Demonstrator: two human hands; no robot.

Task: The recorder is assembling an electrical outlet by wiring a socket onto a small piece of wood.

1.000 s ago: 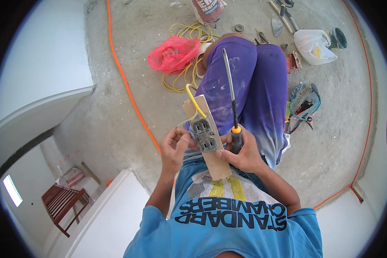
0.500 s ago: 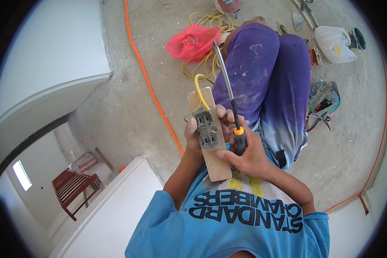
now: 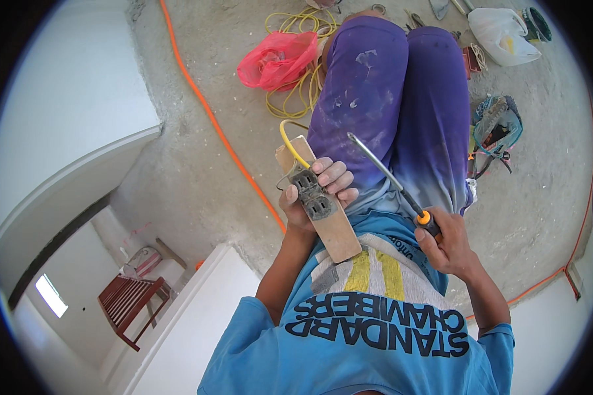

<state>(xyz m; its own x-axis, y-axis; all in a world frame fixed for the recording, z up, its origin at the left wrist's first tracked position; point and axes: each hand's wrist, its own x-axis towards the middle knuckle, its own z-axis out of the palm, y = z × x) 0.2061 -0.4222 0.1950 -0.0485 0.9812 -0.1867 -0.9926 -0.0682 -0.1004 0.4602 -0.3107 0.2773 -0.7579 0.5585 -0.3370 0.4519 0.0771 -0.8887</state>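
Note:
My left hand grips a narrow wooden board with a dark double electrical outlet mounted on it. Its fingers wrap over the board's right edge, and the thumb presses by the outlet on the left. A yellow cable loops out from the outlet's upper end. The bare lower part of the wooden board rests near my shirt. Off to the right, my right hand is closed round the black and orange handle of a screwdriver. Its long metal shaft points up and left over my lap, apart from the board.
On the concrete floor lie a pink plastic bag, a coiled yellow cord and a long orange cord. To the right are a white plastic bag and a bag of tools. A white low wall stands at left.
My right hand has drawn away from the board to the right, taking the screwdriver along. My left hand keeps the board, its fingers now wrapped further over it. The view has shifted slightly.

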